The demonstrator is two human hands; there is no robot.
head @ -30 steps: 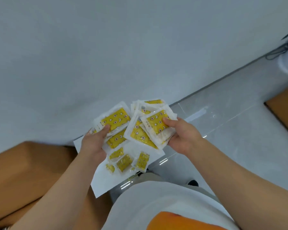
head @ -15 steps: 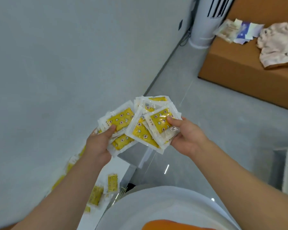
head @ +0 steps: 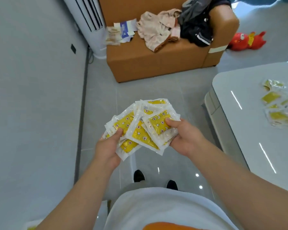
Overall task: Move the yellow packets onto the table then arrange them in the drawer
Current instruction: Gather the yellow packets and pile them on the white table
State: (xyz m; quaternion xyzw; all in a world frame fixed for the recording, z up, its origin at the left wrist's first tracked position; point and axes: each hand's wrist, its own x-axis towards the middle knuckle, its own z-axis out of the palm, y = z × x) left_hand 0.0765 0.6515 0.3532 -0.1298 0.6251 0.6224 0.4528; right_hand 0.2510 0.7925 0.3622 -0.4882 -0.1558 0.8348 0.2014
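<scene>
**Yellow Packet Bundle Held in Both Hands Above the Floor**

A fanned bundle of yellow packets (head: pixel 140 128) is held between both hands at the centre of the view. It is above the grey tiled floor (head: pixel 140 90) and well apart from the bench (head: pixel 236 117) at the right. Each packet is a clear pouch with a yellow insert printed with stars and flowers.

The left side of the bundle is gripped by the left hand (head: pixel 106 146). Its thumb is pressed on top, and its fingers are hidden beneath the packets, so their spread cannot be told. The right side is pinched by the right hand (head: pixel 184 138), with the thumb laid across the topmost packet and the fingers curled underneath.

A loose group of packets (head: pixel 279 107) lies on the glossy bench top, near its right edge.

At the far side, a tan sofa (head: pixel 156 63) carries crumpled clothes (head: pixel 158 30) and papers (head: pixel 121 32). A white tower air conditioner (head: pixel 88 19) stands just left of the sofa. A red toy (head: pixel 247 41) lies on the floor to its right.
</scene>
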